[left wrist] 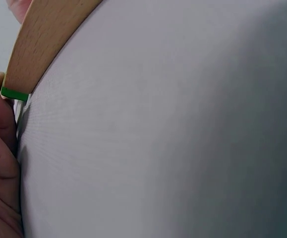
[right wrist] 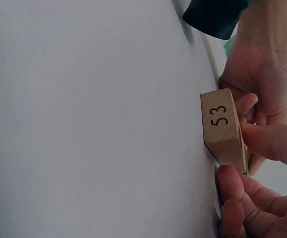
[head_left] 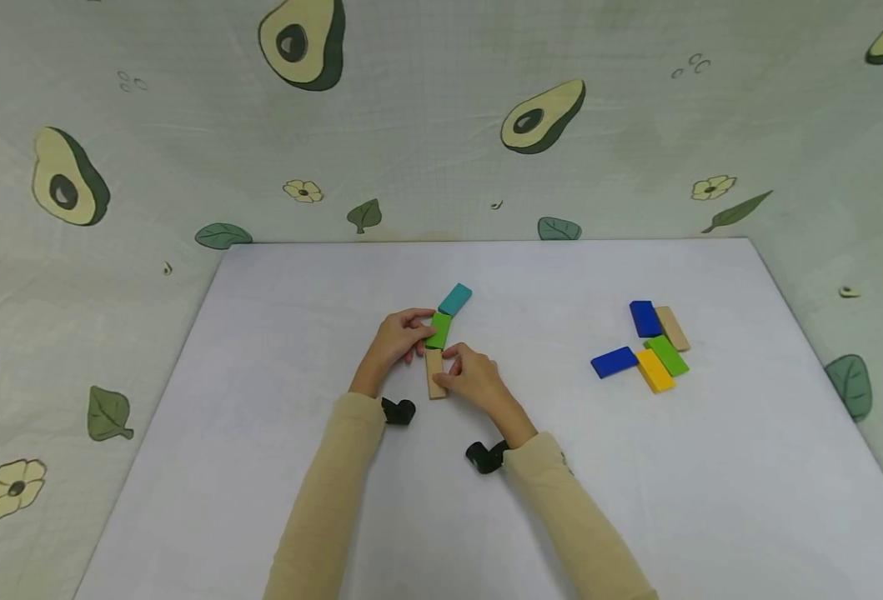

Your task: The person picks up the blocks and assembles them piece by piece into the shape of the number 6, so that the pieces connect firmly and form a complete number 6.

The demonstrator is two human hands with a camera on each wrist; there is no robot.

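Observation:
Three blocks form a bent, end-to-end line on the white table: a teal block (head_left: 455, 298) farthest, a green block (head_left: 438, 330) in the middle, a plain wooden block (head_left: 434, 373) nearest. My left hand (head_left: 396, 337) pinches the green block, its index finger at the far end and its thumb on the block. From the right, my right hand (head_left: 479, 379) holds the wooden block between thumb and fingers. That block's near end bears the number 53 in the right wrist view. Only a green edge shows past the wooden block (left wrist: 39, 44) in the left wrist view.
On the right of the table lies a loose group: a blue block (head_left: 644, 319), a wooden block (head_left: 672, 328), a green block (head_left: 666, 356), a yellow block (head_left: 654, 372) and another blue block (head_left: 614, 362). Avocado-print cloth (head_left: 426, 125) hangs behind the white table (head_left: 261, 467).

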